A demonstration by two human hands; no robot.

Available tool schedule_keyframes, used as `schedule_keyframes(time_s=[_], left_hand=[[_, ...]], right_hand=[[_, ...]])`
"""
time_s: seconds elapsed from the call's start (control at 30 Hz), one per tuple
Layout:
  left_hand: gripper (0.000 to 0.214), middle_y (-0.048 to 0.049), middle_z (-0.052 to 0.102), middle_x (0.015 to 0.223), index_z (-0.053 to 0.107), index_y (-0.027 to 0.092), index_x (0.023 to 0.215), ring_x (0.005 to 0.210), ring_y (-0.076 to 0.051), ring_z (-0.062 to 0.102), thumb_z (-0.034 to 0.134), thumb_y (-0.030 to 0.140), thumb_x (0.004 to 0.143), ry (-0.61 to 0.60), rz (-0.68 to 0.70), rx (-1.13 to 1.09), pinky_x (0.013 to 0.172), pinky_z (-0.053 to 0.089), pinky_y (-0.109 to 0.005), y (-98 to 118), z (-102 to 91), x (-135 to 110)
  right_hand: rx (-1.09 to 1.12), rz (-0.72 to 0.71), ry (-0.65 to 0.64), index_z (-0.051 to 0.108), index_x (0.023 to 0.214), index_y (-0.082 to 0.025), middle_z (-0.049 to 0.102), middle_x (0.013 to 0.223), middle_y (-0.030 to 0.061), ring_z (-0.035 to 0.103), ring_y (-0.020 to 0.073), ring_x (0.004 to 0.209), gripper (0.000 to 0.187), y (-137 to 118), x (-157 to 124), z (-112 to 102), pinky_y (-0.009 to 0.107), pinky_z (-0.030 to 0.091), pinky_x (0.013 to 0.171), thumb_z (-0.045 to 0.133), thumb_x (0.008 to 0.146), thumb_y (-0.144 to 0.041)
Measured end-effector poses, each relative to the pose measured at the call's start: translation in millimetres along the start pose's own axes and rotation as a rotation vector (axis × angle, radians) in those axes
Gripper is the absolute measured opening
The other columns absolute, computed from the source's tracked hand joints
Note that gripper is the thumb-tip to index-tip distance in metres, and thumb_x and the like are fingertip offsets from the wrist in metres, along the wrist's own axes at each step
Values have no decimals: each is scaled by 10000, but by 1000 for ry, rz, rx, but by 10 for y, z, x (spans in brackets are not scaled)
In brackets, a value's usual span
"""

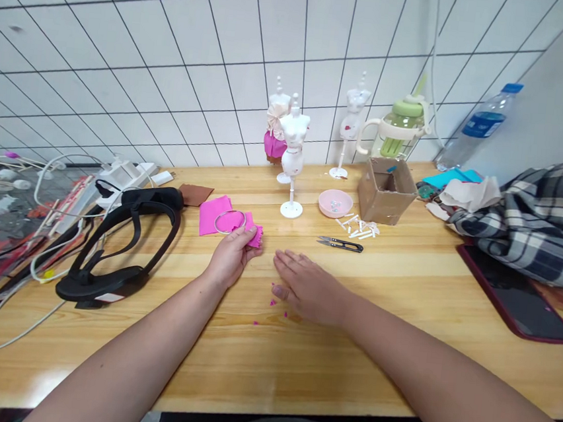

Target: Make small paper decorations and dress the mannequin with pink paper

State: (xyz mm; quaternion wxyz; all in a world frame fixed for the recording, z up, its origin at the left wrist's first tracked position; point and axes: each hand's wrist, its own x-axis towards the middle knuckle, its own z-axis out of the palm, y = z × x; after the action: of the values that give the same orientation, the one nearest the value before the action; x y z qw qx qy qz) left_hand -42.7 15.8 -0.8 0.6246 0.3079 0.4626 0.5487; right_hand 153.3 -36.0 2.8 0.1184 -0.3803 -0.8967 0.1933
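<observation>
My left hand is closed on a small pink cloth piece with a ruffled edge, thumb on top. A thin metal ring lies beside the thumb, over a larger flat pink cloth; whether the hand also touches the ring I cannot tell. My right hand rests palm down on the table with fingers stretched out, holding nothing. Tiny pink scraps are scattered by its thumb. Black-handled thread snips lie beyond the right hand.
White mini dress forms stand at the back, one wearing pink. Right of them are a pink dish, white strips, a cardboard box, a jug, and a phone. A black headset and cables sit left.
</observation>
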Motion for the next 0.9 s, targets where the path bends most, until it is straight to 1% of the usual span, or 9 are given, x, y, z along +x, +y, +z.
schedule_keyframes(time_s=[0.1,0.17,0.2,0.27,0.4,0.57,0.67,0.8,0.9], left_hand=[[174,15,632,641,617,134,783,557,-84,594,731,253,729,22,10,-63,546,530,-193,8,-24,17],[174,23,614,600,600,141,780,535,-82,582,716,263,736,52,22,-144,540,529,-194,17,-45,41],[171,27,609,590,593,146,782,531,-82,580,710,262,736,69,28,-181,541,529,-193,21,-55,54],[167,30,610,588,584,153,789,538,-82,583,709,247,730,87,28,-225,553,533,-195,27,-70,79],[186,31,621,611,573,161,790,554,-82,589,724,240,716,70,21,-220,594,542,-210,21,-77,106],[209,36,615,620,570,161,765,569,-84,589,746,249,694,32,45,-193,611,530,-219,-7,-72,104],[215,26,626,639,596,149,771,572,-86,582,759,261,686,14,63,-155,603,521,-222,-19,-70,99],[225,24,629,672,620,137,783,579,-80,566,771,263,675,15,53,-124,603,514,-222,-18,-60,88],[221,23,626,689,626,141,777,600,-81,561,766,276,673,9,36,-95,623,503,-221,-15,-44,76]], right_hand=[[59,-227,-25,288,1492,-87,241,1557,138,184,265,1450,692,-264,-97,30,482,110,1192,313,971,-541],[110,-450,-108,320,1485,-166,290,1547,56,191,211,1451,673,-421,-166,81,439,30,1208,387,945,-562],[130,-525,-151,340,1476,-164,347,1522,50,203,192,1448,679,-477,-191,117,418,19,1210,414,934,-566],[155,-552,-214,359,1466,-164,392,1497,53,232,174,1439,662,-514,-207,187,405,24,1210,428,934,-551],[151,-453,-216,295,1497,-175,344,1519,82,238,186,1438,668,-248,-94,185,423,62,1201,374,952,-553],[0,-333,-124,296,1496,-227,368,1509,90,310,229,1409,574,350,136,-50,530,97,1171,366,976,-461],[-101,-237,-79,284,1498,-237,348,1521,81,293,233,1416,541,590,206,-140,548,88,1164,332,991,-422],[-166,-143,-36,259,1507,-224,324,1531,86,269,221,1426,552,809,171,-177,535,80,1169,272,1000,-443],[-203,26,37,279,1504,-208,333,1527,95,264,233,1428,564,1010,50,-236,528,110,1169,265,996,-454]])
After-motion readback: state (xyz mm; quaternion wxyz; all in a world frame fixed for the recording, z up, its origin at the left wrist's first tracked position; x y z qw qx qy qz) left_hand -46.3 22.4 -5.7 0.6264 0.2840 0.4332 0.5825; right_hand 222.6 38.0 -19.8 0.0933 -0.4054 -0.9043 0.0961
